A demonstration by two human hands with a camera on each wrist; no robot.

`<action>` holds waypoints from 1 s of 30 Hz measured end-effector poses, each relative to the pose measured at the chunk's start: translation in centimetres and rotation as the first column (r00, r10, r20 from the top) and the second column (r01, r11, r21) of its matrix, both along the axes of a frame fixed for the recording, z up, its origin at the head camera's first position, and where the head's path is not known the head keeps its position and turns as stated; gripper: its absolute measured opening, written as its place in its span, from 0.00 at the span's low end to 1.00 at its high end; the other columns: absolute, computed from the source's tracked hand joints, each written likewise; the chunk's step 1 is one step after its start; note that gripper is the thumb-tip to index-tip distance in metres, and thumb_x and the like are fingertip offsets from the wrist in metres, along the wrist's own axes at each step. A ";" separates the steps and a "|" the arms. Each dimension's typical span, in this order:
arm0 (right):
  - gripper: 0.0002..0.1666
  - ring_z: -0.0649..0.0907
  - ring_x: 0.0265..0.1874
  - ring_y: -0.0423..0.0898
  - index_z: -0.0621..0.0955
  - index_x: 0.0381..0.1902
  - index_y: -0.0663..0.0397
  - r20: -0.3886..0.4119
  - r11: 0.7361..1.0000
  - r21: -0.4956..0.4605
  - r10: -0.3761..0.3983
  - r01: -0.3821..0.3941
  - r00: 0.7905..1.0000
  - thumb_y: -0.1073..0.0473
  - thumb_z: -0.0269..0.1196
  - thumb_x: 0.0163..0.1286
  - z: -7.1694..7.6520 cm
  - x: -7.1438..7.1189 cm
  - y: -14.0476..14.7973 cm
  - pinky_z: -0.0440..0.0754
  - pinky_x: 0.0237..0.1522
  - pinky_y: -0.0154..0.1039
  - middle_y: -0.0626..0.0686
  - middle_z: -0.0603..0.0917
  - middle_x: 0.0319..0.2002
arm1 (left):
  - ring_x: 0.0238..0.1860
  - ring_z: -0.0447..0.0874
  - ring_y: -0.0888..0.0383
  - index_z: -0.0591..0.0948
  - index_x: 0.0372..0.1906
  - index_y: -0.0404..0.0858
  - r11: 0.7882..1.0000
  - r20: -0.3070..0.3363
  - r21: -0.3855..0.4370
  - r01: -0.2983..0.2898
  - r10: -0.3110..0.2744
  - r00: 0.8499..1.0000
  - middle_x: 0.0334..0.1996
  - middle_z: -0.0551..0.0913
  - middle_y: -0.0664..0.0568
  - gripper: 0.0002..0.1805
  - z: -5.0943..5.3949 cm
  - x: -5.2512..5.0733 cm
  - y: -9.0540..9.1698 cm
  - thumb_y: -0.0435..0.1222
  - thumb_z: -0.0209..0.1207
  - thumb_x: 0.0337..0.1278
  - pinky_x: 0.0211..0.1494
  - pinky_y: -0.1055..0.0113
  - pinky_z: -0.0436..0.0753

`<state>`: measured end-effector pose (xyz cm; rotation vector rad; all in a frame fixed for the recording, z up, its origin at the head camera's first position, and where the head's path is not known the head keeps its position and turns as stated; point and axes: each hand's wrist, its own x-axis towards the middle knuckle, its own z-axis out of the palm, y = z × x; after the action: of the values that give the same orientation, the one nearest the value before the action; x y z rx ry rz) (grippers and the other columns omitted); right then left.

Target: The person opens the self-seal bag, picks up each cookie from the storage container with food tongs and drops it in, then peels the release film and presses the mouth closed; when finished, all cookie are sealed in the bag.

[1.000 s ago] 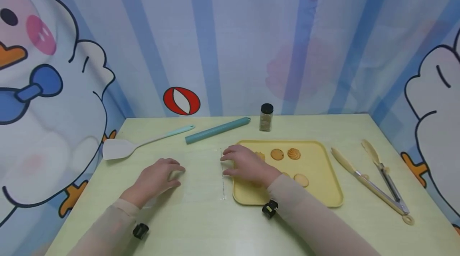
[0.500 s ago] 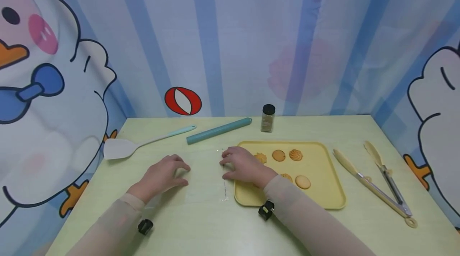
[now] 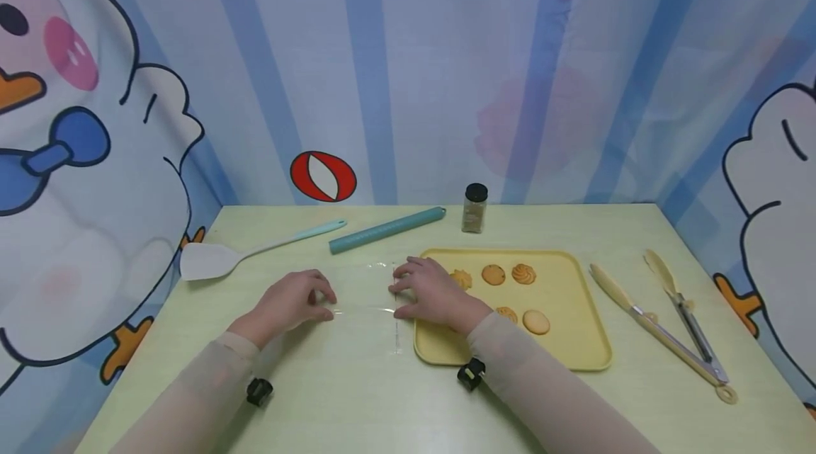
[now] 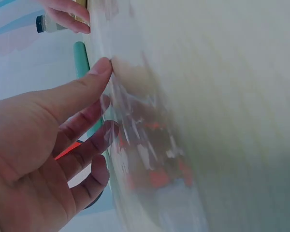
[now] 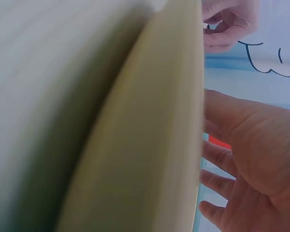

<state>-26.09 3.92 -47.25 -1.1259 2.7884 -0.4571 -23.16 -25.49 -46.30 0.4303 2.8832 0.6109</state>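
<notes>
A clear plastic sheet or bag (image 3: 363, 333) lies on the table between the two hands. The left hand (image 3: 287, 305) pinches its left part, thumb and fingertips close together; in the left wrist view that hand (image 4: 53, 145) has the film (image 4: 145, 125) bunched at its fingertips. The right hand (image 3: 436, 294) reaches over the left side of the yellow tray (image 3: 574, 341), with relaxed, parted fingers at the film's right edge. In the right wrist view the tray wall (image 5: 140, 125) partly hides the right hand's fingertips (image 5: 261, 150). A glossy crease runs between the hands.
Several cookies (image 3: 524, 274) lie on the tray. Behind are a white spatula (image 3: 207, 261), a teal rod (image 3: 387, 230) and a black-lidded jar (image 3: 474, 210). Tongs (image 3: 669, 341) lie right of the tray. A printed curtain (image 3: 433, 86) stands behind the table.
The left hand has moved slightly right, and its thumb and fingertips have come closer together on the film. A shiny crease has appeared across the plastic. The right hand has barely moved.
</notes>
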 end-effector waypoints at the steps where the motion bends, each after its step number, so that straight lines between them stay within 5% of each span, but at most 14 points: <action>1: 0.29 0.67 0.76 0.62 0.86 0.61 0.48 -0.005 1.000 0.005 -0.002 0.002 1.000 0.43 0.73 0.66 0.0 0.0 0.0 0.61 0.78 0.57 0.54 0.80 0.67 | 0.35 0.77 0.60 0.90 0.37 0.51 1.000 -0.004 0.001 0.002 -0.002 1.000 0.40 0.85 0.59 0.10 0.0 -0.1 0.0 0.41 0.79 0.49 0.41 0.63 0.77; 14: 0.31 0.64 0.78 0.61 0.84 0.63 0.45 0.009 0.999 0.036 -0.039 0.039 0.999 0.41 0.73 0.66 0.1 0.4 -0.1 0.57 0.79 0.59 0.52 0.78 0.70 | 0.32 0.77 0.65 0.91 0.35 0.52 0.993 -0.093 -0.111 0.035 -0.046 0.995 0.32 0.87 0.64 0.03 0.3 0.3 0.3 0.39 0.74 0.57 0.40 0.63 0.80; 30: 0.29 0.64 0.79 0.59 0.85 0.61 0.42 0.017 0.997 0.033 -0.073 0.073 0.997 0.41 0.73 0.64 -0.1 0.4 -0.2 0.54 0.79 0.64 0.50 0.78 0.70 | 0.34 0.79 0.63 0.89 0.37 0.50 0.987 -0.088 -0.156 0.024 -0.038 0.995 0.33 0.86 0.62 0.01 1.1 1.3 0.4 0.41 0.69 0.64 0.41 0.61 0.81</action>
<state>-25.71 3.76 -47.31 -1.0113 2.8179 -0.4257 -21.89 -25.11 -45.21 0.4906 2.9761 0.3674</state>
